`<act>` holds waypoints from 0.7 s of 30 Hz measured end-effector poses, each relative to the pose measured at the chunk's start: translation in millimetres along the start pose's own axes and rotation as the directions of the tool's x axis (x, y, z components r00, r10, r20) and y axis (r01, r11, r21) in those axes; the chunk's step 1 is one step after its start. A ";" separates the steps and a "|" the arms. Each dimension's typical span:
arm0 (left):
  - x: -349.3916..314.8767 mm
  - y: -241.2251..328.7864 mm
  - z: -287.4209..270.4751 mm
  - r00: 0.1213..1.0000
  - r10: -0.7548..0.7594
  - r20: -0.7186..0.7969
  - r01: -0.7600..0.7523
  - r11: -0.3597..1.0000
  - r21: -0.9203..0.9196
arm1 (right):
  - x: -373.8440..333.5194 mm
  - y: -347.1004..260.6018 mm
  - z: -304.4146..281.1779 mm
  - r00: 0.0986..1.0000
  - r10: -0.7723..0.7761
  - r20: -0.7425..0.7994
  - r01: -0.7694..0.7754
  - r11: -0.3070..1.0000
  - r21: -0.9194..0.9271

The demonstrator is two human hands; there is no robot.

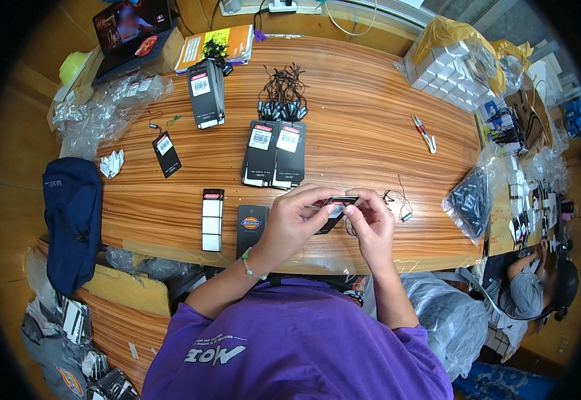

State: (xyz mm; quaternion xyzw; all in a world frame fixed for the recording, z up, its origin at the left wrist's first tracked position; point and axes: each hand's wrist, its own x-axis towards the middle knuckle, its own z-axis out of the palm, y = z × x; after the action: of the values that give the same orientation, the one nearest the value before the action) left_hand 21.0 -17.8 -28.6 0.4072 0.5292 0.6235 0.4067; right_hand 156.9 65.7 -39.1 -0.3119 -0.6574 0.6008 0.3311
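Close above the table's near edge, a black hang tag (329, 225) with a pale label is pinched between both my hands. My left hand (294, 220) grips its left side, thumb and fingers together. My right hand (374, 230) pinches the other side, and a thin dark cord hangs by its fingers. To the left lie black tags with a round logo (251, 230) and a strip of white stickers (212, 223). Beyond my hands are two stacks of labelled black tags (261, 163) with black strings (284, 90). A loose string (406, 215) with a small seal rests right of my right hand.
Farther left are a tag bundle (205, 100), a single tag (166, 155), crumpled paper (112, 164) and a navy bag (72, 223). Red-handled snips (424, 133), a clear bag of dark items (469, 197) and white boxes (440, 73) lie right. Another person (527, 287) sits far right.
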 end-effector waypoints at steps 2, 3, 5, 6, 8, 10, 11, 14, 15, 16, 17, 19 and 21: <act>0.1 0.6 0.3 1.000 -0.009 0.019 0.009 1.000 0.014 | -2.1 -2.1 1.2 1.000 0.009 0.007 -0.010 0.998 0.055; -0.2 0.3 0.5 1.000 -0.015 0.021 0.015 1.000 0.023 | -2.7 -2.5 0.4 1.000 0.017 0.009 -0.018 0.998 0.058; -0.1 -0.1 1.1 1.000 -0.018 0.023 0.017 0.999 0.038 | -3.0 -1.7 -0.4 1.000 0.029 0.005 -0.030 0.997 0.074; 0.3 -0.3 1.4 1.000 -0.014 0.021 0.013 0.999 0.044 | -3.1 0.6 -0.6 0.999 0.034 0.000 -0.033 0.996 0.087; 0.4 -0.7 1.7 1.000 -0.014 0.017 0.013 0.998 0.059 | -3.2 1.7 -0.6 0.999 0.046 -0.013 -0.045 0.995 0.088; -0.2 -0.5 2.2 1.000 -0.021 0.011 0.020 0.997 0.078 | -3.0 0.9 -0.4 0.998 0.063 -0.027 -0.061 0.996 0.064; -0.9 1.0 2.9 1.000 -0.001 0.009 0.000 0.993 0.117 | -3.0 1.0 -0.6 0.998 0.060 -0.027 -0.058 0.996 0.065; -2.2 3.5 5.6 0.999 0.047 0.002 -0.046 0.977 0.209 | -2.8 1.0 -2.2 0.998 0.056 -0.021 -0.055 0.997 0.054; -2.3 2.8 6.1 0.999 0.053 -0.004 -0.051 0.974 0.222 | -3.0 0.6 -2.9 0.998 0.059 -0.015 -0.058 0.998 0.040; -2.3 2.5 6.3 0.998 0.059 -0.011 -0.055 0.971 0.235 | -2.9 0.3 -3.8 0.998 0.062 -0.009 -0.061 0.998 0.026; -1.5 3.0 5.9 0.993 0.114 -0.014 -0.105 0.955 0.278 | -2.3 0.4 -5.4 0.997 0.079 0.016 -0.080 0.991 0.104; 0.2 4.8 4.9 0.975 0.222 -0.013 -0.202 0.909 0.364 | 0.1 0.6 -9.0 0.992 0.107 0.069 -0.121 0.959 0.256; -2.0 3.5 6.2 0.955 0.297 -0.014 -0.266 0.875 0.404 | 3.4 -5.1 -11.2 0.976 0.164 0.143 -0.200 0.935 0.293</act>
State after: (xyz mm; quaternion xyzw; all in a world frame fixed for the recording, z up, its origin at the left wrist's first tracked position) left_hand 27.2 -18.1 -24.6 0.5301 0.5946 0.5705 0.2000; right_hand 164.0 74.5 -33.1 -0.2808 -0.5430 0.7405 0.2793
